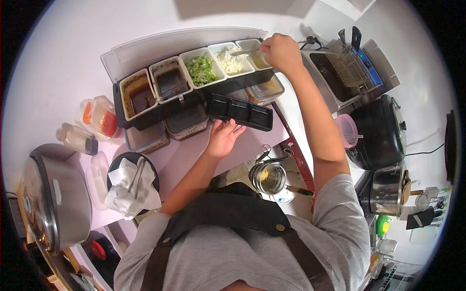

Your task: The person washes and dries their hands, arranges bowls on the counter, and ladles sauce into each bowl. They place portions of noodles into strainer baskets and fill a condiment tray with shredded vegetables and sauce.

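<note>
My left hand (224, 137) grips the near edge of a black three-section sauce dish (240, 112), holding it tilted in front of the condiment box. My right hand (282, 52) is closed on the handle of a metal spoon (242, 52). The spoon's far end lies over a white tub of chopped white bits (232, 62), possibly garlic or onion. Beneath that hand is a tub with a little yellowish liquid (259, 60). Farther left in the box are chopped green onions (201, 69) and two tubs of dark sauce (171, 81) (141, 98).
Lidded containers (187, 121) stand before the box. At left are squeeze bottles (77, 138), a black plate (154, 174) with tissue and tongs, and a large steel pot (68, 199). A deep fryer (330, 72), a black cooker (378, 131) and a pink cup (346, 130) are at right.
</note>
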A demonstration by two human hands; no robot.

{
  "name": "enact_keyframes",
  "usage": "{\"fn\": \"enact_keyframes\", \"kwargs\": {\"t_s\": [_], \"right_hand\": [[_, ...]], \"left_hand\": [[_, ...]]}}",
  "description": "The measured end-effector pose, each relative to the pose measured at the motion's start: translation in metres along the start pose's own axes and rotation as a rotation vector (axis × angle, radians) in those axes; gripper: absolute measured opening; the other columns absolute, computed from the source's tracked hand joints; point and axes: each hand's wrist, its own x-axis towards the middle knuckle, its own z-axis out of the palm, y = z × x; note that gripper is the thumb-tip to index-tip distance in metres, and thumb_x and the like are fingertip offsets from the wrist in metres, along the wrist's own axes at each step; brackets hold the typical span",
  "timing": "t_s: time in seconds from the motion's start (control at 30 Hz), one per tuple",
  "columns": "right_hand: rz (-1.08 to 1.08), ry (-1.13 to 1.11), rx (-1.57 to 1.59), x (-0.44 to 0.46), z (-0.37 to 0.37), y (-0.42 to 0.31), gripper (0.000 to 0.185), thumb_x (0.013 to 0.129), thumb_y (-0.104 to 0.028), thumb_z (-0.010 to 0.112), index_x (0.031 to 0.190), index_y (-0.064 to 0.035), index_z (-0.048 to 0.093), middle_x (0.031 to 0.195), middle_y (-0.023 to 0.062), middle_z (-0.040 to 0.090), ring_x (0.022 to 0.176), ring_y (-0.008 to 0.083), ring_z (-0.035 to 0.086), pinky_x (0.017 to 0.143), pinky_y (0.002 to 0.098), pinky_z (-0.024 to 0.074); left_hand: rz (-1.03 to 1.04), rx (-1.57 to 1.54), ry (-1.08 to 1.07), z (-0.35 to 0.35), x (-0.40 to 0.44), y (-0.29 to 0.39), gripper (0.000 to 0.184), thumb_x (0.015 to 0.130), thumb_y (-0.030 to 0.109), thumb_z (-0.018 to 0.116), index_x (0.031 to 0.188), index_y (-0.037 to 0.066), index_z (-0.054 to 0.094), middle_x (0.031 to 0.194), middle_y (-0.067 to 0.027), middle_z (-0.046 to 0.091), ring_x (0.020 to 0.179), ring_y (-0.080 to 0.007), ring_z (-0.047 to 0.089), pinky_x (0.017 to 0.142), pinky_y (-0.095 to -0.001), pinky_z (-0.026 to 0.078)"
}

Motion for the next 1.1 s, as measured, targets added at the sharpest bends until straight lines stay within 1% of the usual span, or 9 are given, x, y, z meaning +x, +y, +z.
{"fn": "enact_keyframes", "kwargs": {"t_s": [0.13,0.2,0.33,0.4,0.5,0.73,0.83,0.9,1.1], "right_hand": [[0.018,0.054,-0.006,-0.009,-0.009,-0.001,0.012,0.067,-0.016,0.059,0.071,-0.0125,0.069,0.076,0.0135,0.063,0.071,0.0311,0.061,0.07,0.0387,0.0491],[0.006,0.041,0.045,-0.026,-0.028,0.0,0.012,0.069,-0.016,0.059,0.075,-0.0117,0.069,0.075,0.0129,0.062,0.069,0.0305,0.06,0.066,0.0381,0.0477],[-0.029,-0.02,0.199,-0.063,-0.045,-0.002,0.012,0.069,-0.009,0.062,0.079,-0.0105,0.068,0.072,0.0111,0.06,0.065,0.0281,0.058,0.06,0.036,0.0448],[-0.075,-0.103,0.258,-0.079,-0.045,-0.007,0.014,0.067,-0.005,0.064,0.079,-0.01,0.068,0.072,0.0106,0.06,0.065,0.0275,0.058,0.06,0.036,0.0452],[-0.107,-0.135,0.223,-0.095,-0.027,-0.018,0.014,0.068,-0.006,0.063,0.08,-0.0102,0.068,0.07,0.0099,0.059,0.065,0.0275,0.057,0.061,0.0368,0.0455],[-0.112,-0.121,0.124,-0.099,-0.037,-0.023,0.014,0.067,-0.011,0.063,0.079,-0.0103,0.068,0.077,0.0102,0.058,0.08,0.0295,0.057,0.068,0.0386,0.0471],[-0.111,-0.057,0.096,-0.098,-0.044,-0.024,0.013,0.066,-0.01,0.063,0.079,-0.0106,0.068,0.077,0.0094,0.058,0.079,0.0295,0.056,0.068,0.0386,0.0472],[-0.136,-0.039,0.115,-0.097,-0.04,-0.026,0.013,0.066,-0.01,0.063,0.079,-0.0106,0.068,0.078,0.0094,0.058,0.079,0.0293,0.056,0.068,0.0385,0.0473],[-0.172,-0.04,0.133,-0.093,-0.036,-0.033,0.015,0.066,-0.007,0.064,0.08,-0.0087,0.068,0.073,0.0101,0.056,0.074,0.0285,0.056,0.066,0.0384,0.0458]], "left_hand": [[-0.02,-0.028,0.004,-0.009,0.005,-0.008,0.029,0.09,0.008,0.048,0.115,0.022,0.047,0.114,0.0046,0.051,0.105,-0.0123,0.048,0.087,-0.0404,0.042],[-0.011,-0.053,-0.161,-0.014,0.01,-0.014,0.028,0.091,0.015,0.045,0.117,0.024,0.046,0.117,0.0042,0.05,0.106,-0.014,0.049,0.086,-0.0418,0.045],[-0.083,-0.066,-0.185,-0.005,0.013,-0.013,0.031,0.09,0.028,0.046,0.12,0.021,0.044,0.119,0.0013,0.05,0.106,-0.0169,0.051,0.083,-0.0431,0.047],[-0.102,-0.078,-0.224,0.001,0.013,-0.013,0.045,0.086,0.041,0.047,0.122,0.015,0.042,0.12,-0.0039,0.051,0.104,-0.02,0.054,0.081,-0.0425,0.049],[-0.135,-0.046,-0.249,0.006,0.011,-0.01,0.057,0.083,0.047,0.048,0.123,0.008,0.041,0.117,-0.0078,0.053,0.102,-0.0207,0.055,0.081,-0.0402,0.049],[-0.135,-0.05,-0.174,0.012,0.007,-0.011,0.065,0.08,0.053,0.049,0.123,0.005,0.041,0.116,-0.0083,0.053,0.1,-0.0204,0.056,0.08,-0.0368,0.05],[-0.141,-0.039,-0.166,0.003,0.009,-0.012,0.066,0.079,0.054,0.05,0.123,0.005,0.04,0.116,-0.0083,0.053,0.099,-0.0206,0.056,0.079,-0.0372,0.05],[-0.146,0.027,-0.222,0.0,0.01,-0.011,0.071,0.08,0.057,0.042,0.129,0.006,0.032,0.124,-0.0078,0.048,0.11,-0.0206,0.049,0.086,-0.0364,0.046],[-0.165,0.033,-0.162,-0.004,0.01,-0.015,0.069,0.082,0.058,0.04,0.128,0.007,0.035,0.123,-0.0086,0.049,0.109,-0.0206,0.05,0.087,-0.0371,0.044]]}}
